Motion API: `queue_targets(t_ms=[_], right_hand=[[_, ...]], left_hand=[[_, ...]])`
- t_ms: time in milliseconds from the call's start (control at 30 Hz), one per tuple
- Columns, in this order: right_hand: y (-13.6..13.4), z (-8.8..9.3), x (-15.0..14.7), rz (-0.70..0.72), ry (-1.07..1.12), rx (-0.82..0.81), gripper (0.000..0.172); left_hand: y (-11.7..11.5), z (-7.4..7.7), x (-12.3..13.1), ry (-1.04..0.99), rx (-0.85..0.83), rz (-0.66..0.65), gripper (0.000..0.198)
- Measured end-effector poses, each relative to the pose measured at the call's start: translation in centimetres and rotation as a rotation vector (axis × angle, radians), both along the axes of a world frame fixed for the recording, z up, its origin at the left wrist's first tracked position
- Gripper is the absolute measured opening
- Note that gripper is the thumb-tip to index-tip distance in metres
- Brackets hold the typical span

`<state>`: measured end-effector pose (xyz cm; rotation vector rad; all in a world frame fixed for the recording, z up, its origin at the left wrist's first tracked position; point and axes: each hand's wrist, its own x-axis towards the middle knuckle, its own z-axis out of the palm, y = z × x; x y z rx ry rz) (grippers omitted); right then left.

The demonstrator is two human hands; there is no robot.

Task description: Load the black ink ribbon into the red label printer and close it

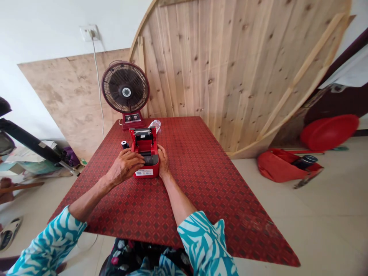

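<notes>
A red label printer (147,172) stands on the table with its lid (143,135) raised, so the roller and the dark inside are exposed. A white label with printed codes is on its front. My left hand (125,164) lies over the printer's left side, its bent fingers close together at the edge of the opened compartment. Around the right side curls my right hand (163,161), gripping the housing. Whether a small part sits under my left fingertips is hidden. Just beyond the left hand a small dark roll with a white end (124,144) stands upright.
Behind the printer are a dark red fan (126,92) and a clear plastic bottle (155,125) lying down. The red patterned table (207,191) meets wooden boards (209,69). A red bag (280,165) lies on the floor at right; a black stand (37,140) is at left.
</notes>
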<state>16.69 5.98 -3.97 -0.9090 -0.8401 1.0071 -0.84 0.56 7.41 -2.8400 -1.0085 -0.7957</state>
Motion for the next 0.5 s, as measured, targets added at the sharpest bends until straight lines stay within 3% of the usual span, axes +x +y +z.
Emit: queue_targets(t_ms=[367,500], right_hand=[[-0.5,0.1,0.3,0.028,0.016,-0.055,0.048],[1.1,0.8,1.5,0.015,-0.04,-0.122,0.05]], left_hand=[[-1.0,-4.4,0.1,-0.183,0.257,0.011,0.022],[-1.2,-6.1,0.8,-0.282,0.333,0.01,0.025]])
